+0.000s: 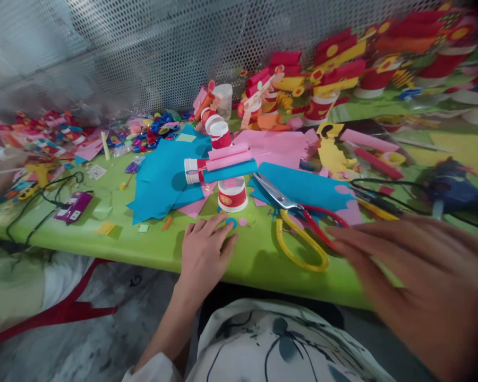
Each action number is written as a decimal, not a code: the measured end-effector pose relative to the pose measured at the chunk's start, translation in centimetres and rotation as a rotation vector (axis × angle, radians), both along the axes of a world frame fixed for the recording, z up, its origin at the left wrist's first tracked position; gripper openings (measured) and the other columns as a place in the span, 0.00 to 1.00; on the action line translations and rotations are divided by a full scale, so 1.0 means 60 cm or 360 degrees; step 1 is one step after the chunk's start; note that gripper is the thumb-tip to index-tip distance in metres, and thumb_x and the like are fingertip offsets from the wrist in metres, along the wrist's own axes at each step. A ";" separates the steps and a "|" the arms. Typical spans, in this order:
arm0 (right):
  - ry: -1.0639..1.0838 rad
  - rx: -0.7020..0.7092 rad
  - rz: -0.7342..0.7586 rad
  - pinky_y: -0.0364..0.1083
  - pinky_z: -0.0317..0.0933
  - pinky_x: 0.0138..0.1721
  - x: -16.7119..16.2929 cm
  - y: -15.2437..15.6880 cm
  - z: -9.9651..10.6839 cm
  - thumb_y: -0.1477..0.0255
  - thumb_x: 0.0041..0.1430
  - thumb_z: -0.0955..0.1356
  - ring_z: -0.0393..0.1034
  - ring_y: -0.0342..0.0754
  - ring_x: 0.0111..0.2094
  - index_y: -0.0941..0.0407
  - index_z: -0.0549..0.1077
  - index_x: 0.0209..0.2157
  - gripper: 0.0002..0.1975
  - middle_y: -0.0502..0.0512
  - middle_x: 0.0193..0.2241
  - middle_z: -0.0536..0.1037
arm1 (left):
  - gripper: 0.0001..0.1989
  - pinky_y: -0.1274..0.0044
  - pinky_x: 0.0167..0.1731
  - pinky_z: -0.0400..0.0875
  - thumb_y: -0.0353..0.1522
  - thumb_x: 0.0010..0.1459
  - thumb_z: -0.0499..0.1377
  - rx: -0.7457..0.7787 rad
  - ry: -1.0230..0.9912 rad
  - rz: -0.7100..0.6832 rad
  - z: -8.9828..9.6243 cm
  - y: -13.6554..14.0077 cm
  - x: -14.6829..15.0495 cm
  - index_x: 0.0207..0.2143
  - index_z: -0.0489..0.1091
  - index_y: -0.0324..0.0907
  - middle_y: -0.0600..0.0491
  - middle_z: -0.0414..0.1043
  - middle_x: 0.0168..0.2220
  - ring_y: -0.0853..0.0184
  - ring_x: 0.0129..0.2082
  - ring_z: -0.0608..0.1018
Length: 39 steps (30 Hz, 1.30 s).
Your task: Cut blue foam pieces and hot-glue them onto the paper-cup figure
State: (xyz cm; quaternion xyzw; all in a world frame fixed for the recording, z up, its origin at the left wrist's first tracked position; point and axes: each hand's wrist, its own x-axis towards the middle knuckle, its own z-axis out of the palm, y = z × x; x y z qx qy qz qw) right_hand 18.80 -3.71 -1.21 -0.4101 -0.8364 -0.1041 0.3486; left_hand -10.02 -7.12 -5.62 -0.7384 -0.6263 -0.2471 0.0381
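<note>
My left hand (207, 244) rests on the near part of the green table, fingers extended and thumb apart. Its fingertips are at a small blue paper circle (231, 223), beside a pink paper dot (242, 222). My right hand (418, 281) is blurred at the right, fingers stretched out. Its fingertips are by the red handle of the scissors (290, 212); whether they touch is unclear. The scissors, with one yellow handle, lie partly open over blue paper (302, 183). Ahead stands a red and white paper cup (232, 195), below pink and blue paper rolls (231, 168) and a sideways cup (193, 171).
Paper-cup models with red and yellow rolls (318, 106) line the back by a perforated metal panel (151, 53). Blue paper sheets (163, 175) lie left of the cups. A dark blue glue gun (458, 188) with cable is at right, a purple box (74, 207) at left. Another person sits at left.
</note>
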 end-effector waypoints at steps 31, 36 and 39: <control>-0.0221 -0.0290 0.0311 0.59 0.54 0.56 -0.160 -0.001 -0.053 0.69 0.71 0.67 0.70 0.54 0.40 0.55 0.82 0.46 0.11 0.56 0.36 0.79 | 0.06 0.64 0.59 0.57 0.29 0.66 0.64 0.0080 -0.0326 -0.0304 -0.008 -0.076 -0.022 0.43 0.78 0.49 0.57 0.84 0.46 0.66 0.41 0.80; -0.0326 -0.0289 0.0212 0.59 0.55 0.52 -0.175 0.017 -0.055 0.68 0.71 0.67 0.69 0.56 0.41 0.53 0.82 0.44 0.10 0.57 0.36 0.78 | 0.04 0.63 0.60 0.58 0.30 0.65 0.65 0.0141 -0.0295 -0.0288 -0.011 -0.075 -0.021 0.41 0.78 0.49 0.57 0.85 0.44 0.67 0.40 0.81; -0.0422 -0.0324 0.0239 0.61 0.56 0.54 -0.176 0.013 -0.057 0.67 0.71 0.67 0.70 0.56 0.40 0.53 0.82 0.45 0.11 0.57 0.35 0.78 | 0.07 0.62 0.64 0.56 0.33 0.65 0.66 0.0160 -0.0138 -0.0320 -0.009 -0.082 -0.022 0.45 0.77 0.47 0.55 0.85 0.45 0.65 0.41 0.81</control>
